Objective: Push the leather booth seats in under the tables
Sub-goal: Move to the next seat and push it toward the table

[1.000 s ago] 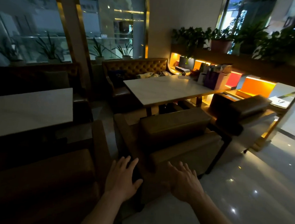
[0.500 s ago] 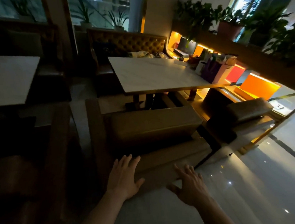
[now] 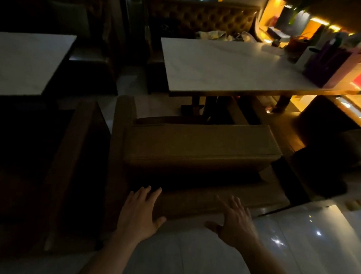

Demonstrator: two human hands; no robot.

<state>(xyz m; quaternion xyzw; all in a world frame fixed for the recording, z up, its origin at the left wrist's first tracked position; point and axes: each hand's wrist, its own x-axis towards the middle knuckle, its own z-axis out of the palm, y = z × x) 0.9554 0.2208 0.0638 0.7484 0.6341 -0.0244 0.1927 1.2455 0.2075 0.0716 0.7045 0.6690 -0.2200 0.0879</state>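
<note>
A brown leather booth seat [image 3: 200, 146] stands in front of me with its back towards me, its front edge near the base of a white marble table [image 3: 226, 66]. My left hand [image 3: 140, 212] lies flat with fingers spread on the left end of the seat's back. My right hand [image 3: 235, 221] is spread the same way on the back's right part. Neither hand grips anything. A tufted leather bench [image 3: 201, 17] faces the seat from the far side of the table.
A second dark booth seat [image 3: 50, 162] sits close on the left, below another white table [image 3: 27, 61]. Another seat [image 3: 340, 156] stands at the right. Bags and boxes [image 3: 332, 60] crowd the table's right end beside lit orange shelves [image 3: 310, 28]. Glossy tiled floor [image 3: 295, 245] lies around me.
The view has closed in on the seat and tipped down. Both hands have gone from hovering to resting spread on the seat's back.
</note>
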